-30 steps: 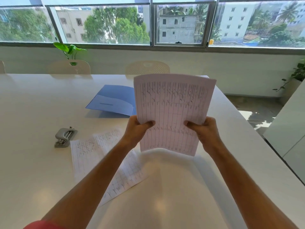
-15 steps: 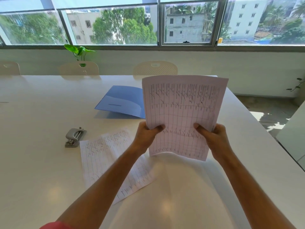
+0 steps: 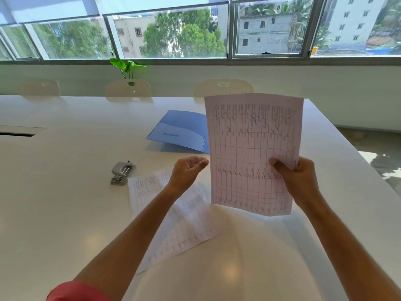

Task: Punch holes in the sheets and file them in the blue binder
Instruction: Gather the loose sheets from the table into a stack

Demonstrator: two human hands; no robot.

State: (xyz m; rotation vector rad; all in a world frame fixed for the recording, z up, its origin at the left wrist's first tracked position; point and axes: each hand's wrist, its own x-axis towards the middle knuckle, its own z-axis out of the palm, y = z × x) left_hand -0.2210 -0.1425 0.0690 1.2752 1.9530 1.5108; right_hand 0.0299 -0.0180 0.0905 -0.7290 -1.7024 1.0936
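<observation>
My right hand (image 3: 298, 181) grips a stack of printed, gridded sheets (image 3: 253, 148) by its right edge and holds it upright above the table. Just left of the stack, my left hand (image 3: 187, 171) hovers off the paper with its fingers loosely curled and nothing in them. More sheets (image 3: 184, 224) lie flat on the table under my left forearm. A grey hole punch (image 3: 122, 173) sits to their upper left. The blue binder (image 3: 180, 132) lies open behind the held stack, partly hidden by it.
The white table (image 3: 65, 203) ends close on the right, with floor beyond. A cable slot (image 3: 17, 131) is cut in at far left. Three pale chairs (image 3: 223, 88) and a potted plant (image 3: 128, 68) stand along the far side under the windows.
My left hand has let go of the stack and moved slightly left. The right hand alone now holds the sheets upright.
</observation>
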